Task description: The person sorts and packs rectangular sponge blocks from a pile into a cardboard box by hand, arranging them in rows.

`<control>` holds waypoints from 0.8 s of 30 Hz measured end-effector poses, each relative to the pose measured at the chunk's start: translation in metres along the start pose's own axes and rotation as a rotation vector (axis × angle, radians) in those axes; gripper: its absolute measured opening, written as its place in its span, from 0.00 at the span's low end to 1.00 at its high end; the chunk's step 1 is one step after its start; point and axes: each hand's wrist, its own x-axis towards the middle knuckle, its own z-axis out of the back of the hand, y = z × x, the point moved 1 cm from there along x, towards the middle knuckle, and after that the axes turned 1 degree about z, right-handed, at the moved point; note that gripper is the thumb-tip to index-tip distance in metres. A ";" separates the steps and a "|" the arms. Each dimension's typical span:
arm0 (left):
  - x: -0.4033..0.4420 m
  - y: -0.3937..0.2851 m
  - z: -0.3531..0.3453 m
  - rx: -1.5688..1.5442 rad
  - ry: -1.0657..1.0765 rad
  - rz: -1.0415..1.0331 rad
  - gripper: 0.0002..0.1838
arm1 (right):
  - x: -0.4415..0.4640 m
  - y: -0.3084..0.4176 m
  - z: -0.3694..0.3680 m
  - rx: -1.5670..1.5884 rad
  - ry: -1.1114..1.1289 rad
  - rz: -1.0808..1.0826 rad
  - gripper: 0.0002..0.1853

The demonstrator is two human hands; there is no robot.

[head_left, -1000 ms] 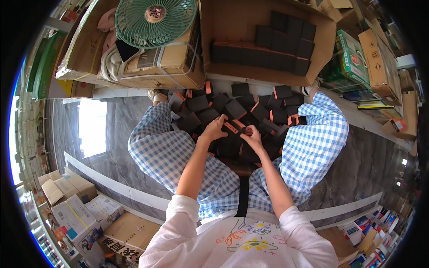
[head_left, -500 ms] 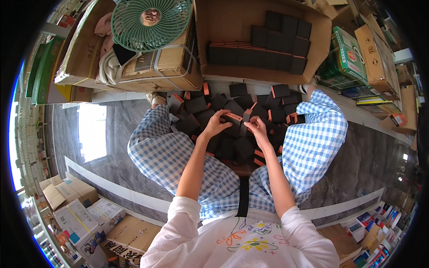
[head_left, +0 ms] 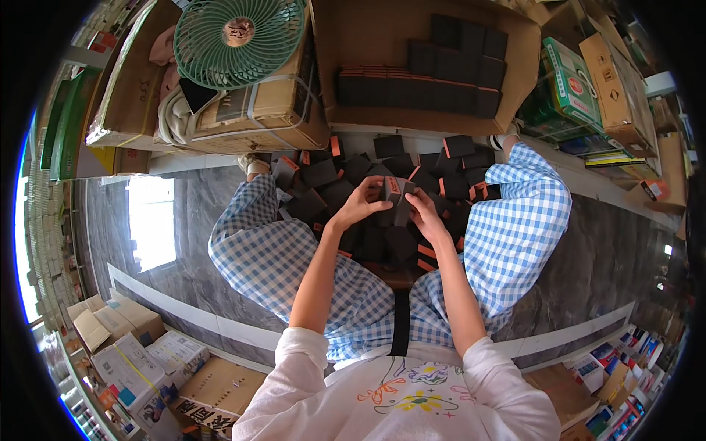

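Note:
Between my two hands is a small black box (head_left: 398, 188) with an orange side that faces up. My left hand (head_left: 363, 203) grips it from the left, and my right hand (head_left: 425, 212) has its fingers against the right side. Below and around them, between my legs, lies a loose pile of black boxes (head_left: 320, 173) with orange edges, at mixed angles. Beyond the pile a large open carton (head_left: 434, 125) holds rows of similar black boxes (head_left: 412, 90).
A green fan (head_left: 237, 37) stands on a taped carton (head_left: 283, 110) at the upper left. Green packages (head_left: 570, 95) and a brown carton (head_left: 618, 92) are at the upper right. More cartons (head_left: 125, 320) sit at the lower left.
The orange-edged box between my hands has turned from lying slanted to more upright, and both hands have moved slightly up and closer together. The whole view has shifted a little.

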 end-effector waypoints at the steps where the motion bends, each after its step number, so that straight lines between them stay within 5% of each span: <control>1: -0.001 -0.002 -0.002 0.031 -0.009 -0.023 0.39 | 0.001 -0.003 0.000 0.007 0.009 0.007 0.10; 11: -0.001 -0.005 -0.008 0.176 0.037 -0.169 0.37 | 0.003 -0.008 0.005 0.109 -0.045 -0.062 0.19; 16: -0.006 -0.029 -0.013 0.491 -0.031 -0.361 0.36 | -0.003 -0.012 0.001 0.153 0.007 -0.191 0.23; 24: -0.017 -0.041 -0.015 0.591 0.079 -0.324 0.36 | -0.011 -0.016 -0.004 0.250 0.063 -0.346 0.29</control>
